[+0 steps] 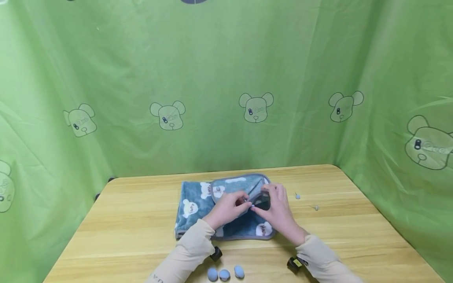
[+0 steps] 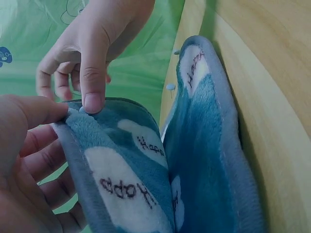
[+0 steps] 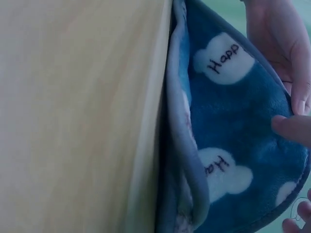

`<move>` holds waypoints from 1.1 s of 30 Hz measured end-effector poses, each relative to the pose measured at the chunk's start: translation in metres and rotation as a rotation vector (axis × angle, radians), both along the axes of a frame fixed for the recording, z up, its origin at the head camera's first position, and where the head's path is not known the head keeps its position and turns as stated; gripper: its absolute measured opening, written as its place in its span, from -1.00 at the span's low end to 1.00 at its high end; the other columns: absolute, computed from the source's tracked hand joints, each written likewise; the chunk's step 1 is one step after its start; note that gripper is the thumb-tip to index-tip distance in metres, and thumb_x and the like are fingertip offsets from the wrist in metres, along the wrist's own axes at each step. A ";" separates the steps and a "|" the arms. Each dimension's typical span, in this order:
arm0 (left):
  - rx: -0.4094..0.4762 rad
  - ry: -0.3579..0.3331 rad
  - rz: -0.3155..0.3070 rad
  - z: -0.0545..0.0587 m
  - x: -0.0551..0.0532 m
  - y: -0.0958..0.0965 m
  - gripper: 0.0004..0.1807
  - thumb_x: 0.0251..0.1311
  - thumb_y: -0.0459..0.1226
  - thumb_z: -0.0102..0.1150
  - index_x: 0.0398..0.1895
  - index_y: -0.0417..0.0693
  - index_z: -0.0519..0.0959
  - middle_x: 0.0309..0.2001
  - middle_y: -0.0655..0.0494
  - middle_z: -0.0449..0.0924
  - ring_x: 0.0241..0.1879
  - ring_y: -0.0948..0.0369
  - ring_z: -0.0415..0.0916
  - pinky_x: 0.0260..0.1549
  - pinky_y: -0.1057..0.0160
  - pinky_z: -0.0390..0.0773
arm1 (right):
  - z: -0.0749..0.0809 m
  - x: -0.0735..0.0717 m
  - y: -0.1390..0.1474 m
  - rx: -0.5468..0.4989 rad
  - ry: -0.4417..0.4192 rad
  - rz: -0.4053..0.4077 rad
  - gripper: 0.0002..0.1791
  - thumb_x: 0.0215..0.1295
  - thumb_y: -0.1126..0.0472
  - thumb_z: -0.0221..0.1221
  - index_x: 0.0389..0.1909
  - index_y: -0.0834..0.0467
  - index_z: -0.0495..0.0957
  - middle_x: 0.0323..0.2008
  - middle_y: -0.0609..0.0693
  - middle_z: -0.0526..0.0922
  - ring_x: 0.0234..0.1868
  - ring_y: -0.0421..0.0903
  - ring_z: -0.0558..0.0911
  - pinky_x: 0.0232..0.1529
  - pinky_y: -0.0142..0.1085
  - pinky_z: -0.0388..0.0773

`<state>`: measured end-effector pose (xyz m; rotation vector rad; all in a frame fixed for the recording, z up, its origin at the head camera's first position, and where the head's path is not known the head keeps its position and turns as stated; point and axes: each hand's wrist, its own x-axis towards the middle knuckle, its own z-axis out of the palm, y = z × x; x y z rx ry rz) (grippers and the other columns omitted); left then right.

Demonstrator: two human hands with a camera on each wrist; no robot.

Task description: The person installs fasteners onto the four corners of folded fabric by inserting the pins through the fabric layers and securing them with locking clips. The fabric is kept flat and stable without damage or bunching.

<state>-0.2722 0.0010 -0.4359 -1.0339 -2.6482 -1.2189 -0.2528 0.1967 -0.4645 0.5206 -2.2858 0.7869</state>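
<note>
A folded teal fleece blanket [image 1: 198,196] with grey edging and white bear-shaped patches lies on the table. My left hand [image 1: 228,208] pinches the grey edge of a raised layer between thumb and fingers, as the left wrist view shows. Facing it, my right hand [image 1: 279,208] has its thumb [image 2: 92,92] on the fleece near the pinched edge and its fingers behind that layer. A small bluish bit shows under this thumb, too hidden to identify. A round light-blue head [image 1: 218,189] sits on the blanket's upper flap.
Three blue round-headed pieces [image 1: 224,274] lie near the table's front edge. Right of the blanket are two small pale-headed pins, a nearer pin [image 1: 316,207] and a farther pin [image 1: 297,195]. Green curtains [image 1: 212,149] with bear prints enclose the wooden table [image 1: 134,220] at back and sides.
</note>
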 end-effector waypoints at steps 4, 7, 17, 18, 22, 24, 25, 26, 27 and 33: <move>-0.006 0.004 -0.013 -0.001 0.000 0.001 -0.89 0.35 -0.16 0.13 -0.20 0.05 0.60 -0.52 0.24 0.58 -0.62 0.45 0.34 -0.57 0.48 0.37 | 0.003 0.000 0.001 0.028 -0.050 -0.004 -0.11 -0.21 0.11 0.56 0.21 0.14 0.35 0.14 0.26 0.38 0.15 0.21 0.34 0.08 0.05 0.23; -0.006 0.004 -0.023 -0.001 0.000 0.001 -0.87 0.35 -0.17 0.13 -0.18 0.03 0.61 -0.50 0.23 0.60 -0.60 0.46 0.36 -0.55 0.48 0.39 | 0.003 0.001 0.002 0.050 -0.095 0.001 -0.21 -0.15 0.09 0.53 0.15 0.17 0.41 0.06 0.18 0.54 0.12 0.16 0.48 0.01 0.02 0.28; -0.029 0.017 -0.081 -0.001 0.003 0.002 -0.88 0.36 -0.17 0.12 -0.19 0.04 0.61 -0.51 0.25 0.58 -0.60 0.46 0.34 -0.56 0.49 0.37 | 0.002 -0.003 0.006 0.037 -0.059 0.036 -0.65 -0.11 0.33 0.43 -0.42 0.05 0.42 -0.52 -0.16 0.54 -0.43 -0.23 0.49 -0.24 -0.18 0.36; -0.030 0.013 -0.080 -0.001 0.003 0.002 -0.88 0.36 -0.17 0.12 -0.19 0.05 0.60 -0.51 0.25 0.58 -0.60 0.46 0.34 -0.56 0.49 0.37 | 0.002 -0.003 0.007 0.038 -0.058 0.038 -0.65 -0.11 0.34 0.42 -0.44 0.04 0.40 -0.55 -0.19 0.51 -0.46 -0.25 0.46 -0.26 -0.20 0.36; -0.033 -0.002 -0.069 -0.001 0.004 0.002 -0.89 0.35 -0.17 0.13 -0.18 0.06 0.60 -0.50 0.26 0.60 -0.59 0.46 0.36 -0.55 0.49 0.38 | 0.002 -0.003 0.007 0.034 -0.085 0.044 -0.66 -0.08 0.37 0.41 -0.45 0.04 0.42 -0.56 -0.21 0.50 -0.49 -0.28 0.44 -0.28 -0.22 0.39; -0.038 -0.010 -0.069 0.000 0.004 0.002 -0.89 0.35 -0.17 0.13 -0.18 0.07 0.60 -0.48 0.26 0.61 -0.57 0.45 0.39 -0.53 0.48 0.40 | 0.003 -0.002 0.007 0.035 -0.103 0.040 -0.69 -0.05 0.37 0.40 -0.41 0.05 0.46 -0.54 -0.19 0.55 -0.47 -0.26 0.49 -0.26 -0.20 0.42; -0.043 -0.014 -0.069 0.000 0.004 0.002 -0.89 0.35 -0.17 0.13 -0.18 0.07 0.60 -0.47 0.25 0.62 -0.57 0.45 0.40 -0.52 0.48 0.41 | 0.003 -0.001 0.007 0.036 -0.110 0.039 -0.70 -0.04 0.38 0.40 -0.39 0.05 0.48 -0.52 -0.17 0.57 -0.46 -0.25 0.51 -0.26 -0.19 0.45; -0.051 -0.013 -0.068 0.001 0.004 0.001 -0.89 0.34 -0.17 0.13 -0.17 0.07 0.60 -0.46 0.25 0.63 -0.55 0.44 0.42 -0.51 0.48 0.41 | 0.003 0.000 0.007 0.038 -0.113 0.036 -0.71 -0.02 0.37 0.40 -0.38 0.05 0.50 -0.50 -0.16 0.59 -0.44 -0.23 0.53 -0.26 -0.18 0.47; -0.059 -0.016 -0.068 0.002 0.004 0.001 -0.88 0.34 -0.17 0.13 -0.16 0.07 0.60 -0.45 0.24 0.64 -0.55 0.43 0.42 -0.51 0.47 0.42 | 0.004 0.000 0.007 0.042 -0.111 0.035 -0.72 -0.02 0.37 0.40 -0.36 0.06 0.53 -0.48 -0.14 0.61 -0.42 -0.21 0.55 -0.25 -0.17 0.49; -0.184 0.070 -0.035 0.010 0.008 -0.007 -0.82 0.32 -0.14 0.16 -0.06 0.11 0.58 -0.40 0.27 0.61 -0.54 0.42 0.39 -0.51 0.46 0.39 | 0.008 0.002 0.007 0.073 -0.077 0.043 -0.77 0.01 0.36 0.40 -0.36 0.07 0.58 -0.42 -0.08 0.65 -0.35 -0.16 0.58 -0.24 -0.15 0.56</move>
